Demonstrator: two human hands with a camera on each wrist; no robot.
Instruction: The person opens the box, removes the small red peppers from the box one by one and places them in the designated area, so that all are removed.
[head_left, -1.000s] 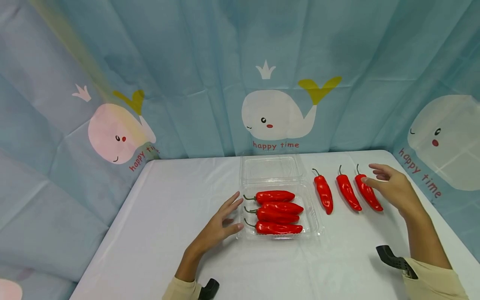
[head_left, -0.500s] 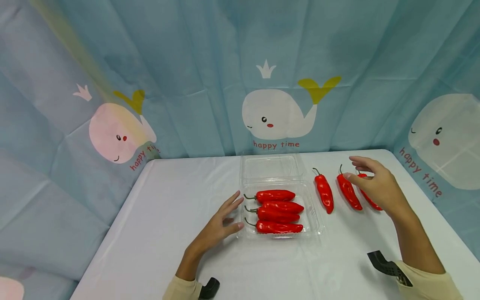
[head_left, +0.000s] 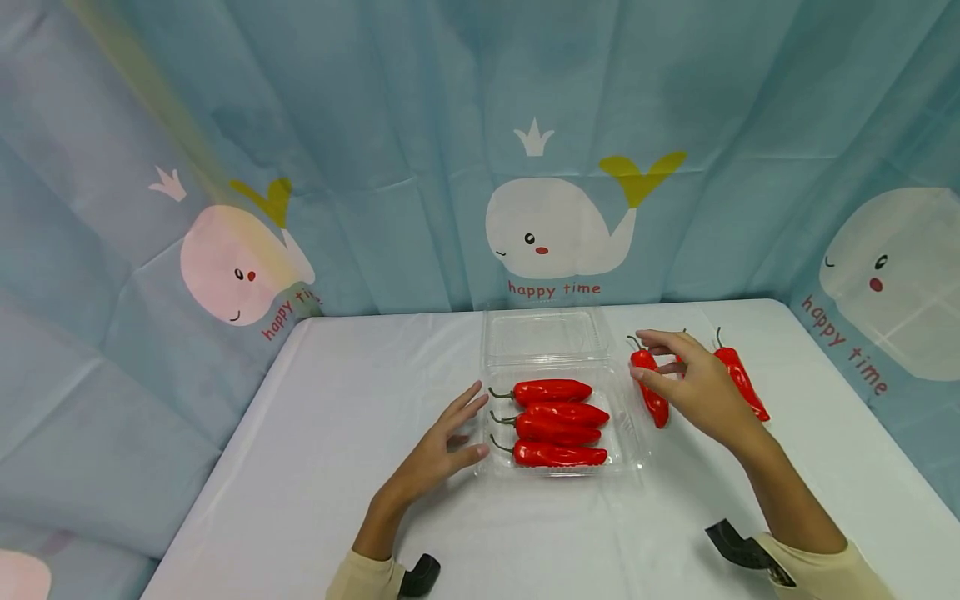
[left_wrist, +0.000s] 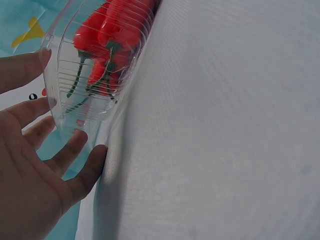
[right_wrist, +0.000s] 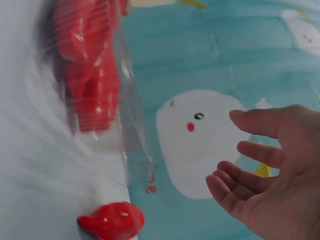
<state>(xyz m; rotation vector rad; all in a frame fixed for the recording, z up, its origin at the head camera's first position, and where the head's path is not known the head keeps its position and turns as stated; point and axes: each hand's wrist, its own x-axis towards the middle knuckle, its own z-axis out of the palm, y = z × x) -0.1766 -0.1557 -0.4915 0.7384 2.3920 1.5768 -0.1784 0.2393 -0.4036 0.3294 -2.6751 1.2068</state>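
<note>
A clear plastic clamshell box (head_left: 619, 446) lies with its lid (head_left: 543, 337) folded back, several red chili peppers (head_left: 555, 430) lying crosswise inside. At its left side is my left hand (head_left: 431, 458); fingertips (left_wrist: 42, 60) touch the clear wall in the left wrist view, fingers spread. My right hand (head_left: 701, 392) hovers over the leftmost loose chili pepper (head_left: 657, 408), thumb and fingers apart. The right wrist view shows nothing in that hand (right_wrist: 287, 180). Another loose pepper is mostly hidden behind the right hand; a third chili pepper (head_left: 741, 383) lies to its right.
A white cloth (head_left: 322, 433) covers the table. Behind it and along both sides hangs a blue curtain (head_left: 397, 208) printed with whales. Black wrist mounts (head_left: 738, 546) sit at both sleeves.
My right hand has moved left, from the rightmost loose pepper across the middle one to the leftmost. The left hand, the box and the peppers stay in place.
</note>
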